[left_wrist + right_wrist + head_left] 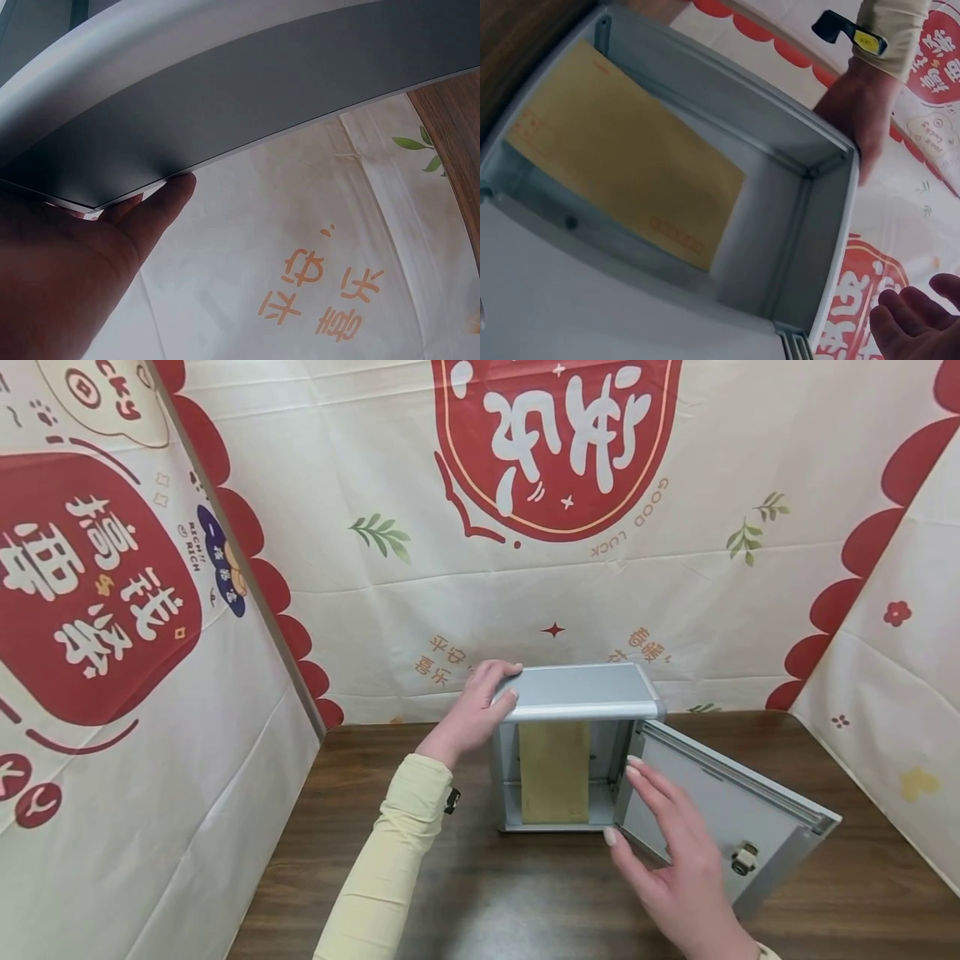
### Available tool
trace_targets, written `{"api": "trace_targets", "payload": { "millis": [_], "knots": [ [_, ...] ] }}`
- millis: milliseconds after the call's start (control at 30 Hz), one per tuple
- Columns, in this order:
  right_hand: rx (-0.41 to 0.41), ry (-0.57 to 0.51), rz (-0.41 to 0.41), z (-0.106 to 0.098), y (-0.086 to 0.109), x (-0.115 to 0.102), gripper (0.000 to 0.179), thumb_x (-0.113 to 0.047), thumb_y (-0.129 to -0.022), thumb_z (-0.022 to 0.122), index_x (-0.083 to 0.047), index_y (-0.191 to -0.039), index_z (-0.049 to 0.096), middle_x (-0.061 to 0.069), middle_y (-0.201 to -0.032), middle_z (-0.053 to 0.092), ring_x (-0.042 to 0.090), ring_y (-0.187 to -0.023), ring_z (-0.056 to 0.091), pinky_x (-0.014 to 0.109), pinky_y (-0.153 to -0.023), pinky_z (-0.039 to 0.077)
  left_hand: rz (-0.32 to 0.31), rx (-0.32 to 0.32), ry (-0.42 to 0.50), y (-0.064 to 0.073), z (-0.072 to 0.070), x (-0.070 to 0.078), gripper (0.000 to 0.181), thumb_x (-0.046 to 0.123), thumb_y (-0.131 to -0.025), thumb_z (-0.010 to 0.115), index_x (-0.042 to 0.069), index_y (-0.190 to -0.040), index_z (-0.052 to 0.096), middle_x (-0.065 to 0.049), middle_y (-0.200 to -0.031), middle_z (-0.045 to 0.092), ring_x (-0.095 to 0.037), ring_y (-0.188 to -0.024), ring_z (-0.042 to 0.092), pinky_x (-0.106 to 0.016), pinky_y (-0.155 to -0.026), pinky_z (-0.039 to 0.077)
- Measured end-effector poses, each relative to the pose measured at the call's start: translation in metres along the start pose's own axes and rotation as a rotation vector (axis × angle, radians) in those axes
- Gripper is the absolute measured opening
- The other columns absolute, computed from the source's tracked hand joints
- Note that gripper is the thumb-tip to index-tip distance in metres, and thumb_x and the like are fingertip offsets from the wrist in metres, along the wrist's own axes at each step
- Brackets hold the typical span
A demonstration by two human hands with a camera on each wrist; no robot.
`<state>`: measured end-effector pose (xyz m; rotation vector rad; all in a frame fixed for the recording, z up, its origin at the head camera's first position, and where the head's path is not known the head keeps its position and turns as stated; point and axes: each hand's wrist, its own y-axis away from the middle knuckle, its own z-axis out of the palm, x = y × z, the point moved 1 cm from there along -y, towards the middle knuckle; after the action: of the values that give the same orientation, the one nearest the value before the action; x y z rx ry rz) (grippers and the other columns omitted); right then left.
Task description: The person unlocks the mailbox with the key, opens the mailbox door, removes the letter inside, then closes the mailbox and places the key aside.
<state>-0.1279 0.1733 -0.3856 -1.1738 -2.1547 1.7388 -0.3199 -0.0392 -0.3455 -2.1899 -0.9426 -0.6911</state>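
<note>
A grey metal lock box (577,689) stands on the table with its door (697,793) swung out to the right. Inside, a brown paper envelope (555,772) leans upright against the back; red print on it shows in the right wrist view, where the envelope (630,157) lies slanted across the interior. My left hand (480,706) grips the box's upper left corner, and the left wrist view has that hand (97,247) against the casing. In front of the door's hinge side is my right hand (678,860), fingers extended and holding nothing.
A cam lock (744,858) sticks out from the door's inner face. The dark wooden table (360,827) carries the box near its back edge. Printed cloth (525,593) hangs behind and on both sides.
</note>
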Motion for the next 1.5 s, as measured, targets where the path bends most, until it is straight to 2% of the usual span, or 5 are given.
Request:
{"api": "trace_targets", "payload": {
  "millis": [133,367,467,867,1500],
  "knots": [
    [-0.050,0.022,0.056,0.008,0.006,0.005,0.063,-0.045,-0.090,0.060,0.001,-0.132,0.054,0.018,-0.134,0.052,0.024,-0.123,0.047,0.019,-0.102,0.029,0.003,-0.002,-0.004,-0.001,0.001,0.000,0.041,0.025,-0.098,0.044,0.013,-0.136,0.047,-0.002,-0.141,0.036,-0.017,-0.127,0.032,-0.038,-0.103,0.031],
    [-0.172,0.034,0.243,0.023,0.011,0.015,0.076,-0.014,-0.075,0.078,-0.013,-0.143,0.044,0.007,-0.144,0.042,0.024,-0.129,0.040,0.019,-0.103,0.025,-0.006,-0.006,0.003,-0.002,0.001,-0.001,0.041,0.027,-0.098,0.044,0.014,-0.137,0.047,-0.001,-0.142,0.035,-0.017,-0.126,0.032,-0.039,-0.102,0.033],
    [-0.190,0.041,0.270,0.032,0.012,0.021,0.077,-0.013,-0.075,0.078,-0.014,-0.144,0.043,0.006,-0.143,0.042,0.025,-0.128,0.040,0.021,-0.103,0.025,-0.010,-0.003,0.002,-0.001,0.001,-0.002,0.041,0.026,-0.098,0.044,0.014,-0.137,0.047,-0.001,-0.142,0.035,-0.017,-0.126,0.032,-0.039,-0.102,0.033],
    [-0.232,0.068,0.330,0.068,0.019,0.051,0.063,-0.016,-0.081,0.075,0.001,-0.135,0.047,0.018,-0.136,0.046,0.033,-0.123,0.045,0.054,-0.093,0.038,-0.012,0.004,0.003,0.000,-0.001,-0.001,0.041,0.026,-0.097,0.044,0.014,-0.137,0.047,-0.002,-0.142,0.035,-0.017,-0.126,0.033,-0.039,-0.102,0.033],
    [-0.281,0.132,0.475,0.098,0.033,0.095,0.064,-0.019,-0.085,0.072,0.008,-0.134,0.041,0.029,-0.132,0.040,0.042,-0.119,0.042,0.057,-0.093,0.037,-0.005,0.009,-0.012,0.000,0.000,0.000,0.041,0.026,-0.097,0.044,0.014,-0.137,0.047,-0.001,-0.141,0.036,-0.016,-0.125,0.033,-0.038,-0.102,0.033]
  ]
}}
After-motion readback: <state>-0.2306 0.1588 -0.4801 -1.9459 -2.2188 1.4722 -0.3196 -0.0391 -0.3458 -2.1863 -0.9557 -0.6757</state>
